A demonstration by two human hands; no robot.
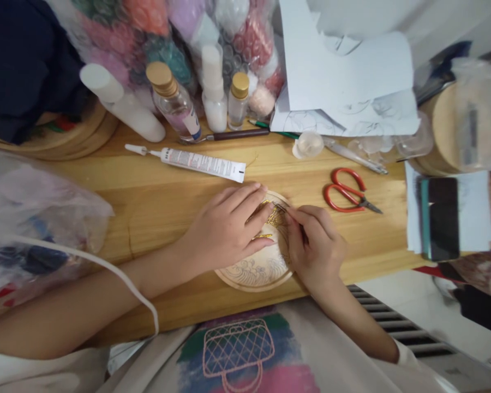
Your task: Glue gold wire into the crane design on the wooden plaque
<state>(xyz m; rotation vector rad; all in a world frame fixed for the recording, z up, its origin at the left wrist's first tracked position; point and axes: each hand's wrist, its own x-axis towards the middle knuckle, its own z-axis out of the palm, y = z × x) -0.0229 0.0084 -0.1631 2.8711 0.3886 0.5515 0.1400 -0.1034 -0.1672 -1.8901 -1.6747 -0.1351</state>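
A round wooden hoop (257,288) with pale fabric (251,267) lies at the table's front edge. Wave-like lines are drawn on the fabric, and gold cord (275,216) forms shapes on its upper part. My left hand (231,229) rests flat over the hoop's left side, fingers stretched out and hiding part of the design. On the right, my right hand (316,243) pinches what look like thin dark tweezers (280,208), their tips at the gold cord. Most of this tool is hidden by my fingers.
Red-handled scissors (346,194) lie right of the hoop, and a white glue tube (204,164) lies behind it. Several bottles (174,103) and a dark-handled tool (239,134) are farther back. Papers (347,82) and a phone (442,218) sit right. A white cable (106,265) crosses my left forearm.
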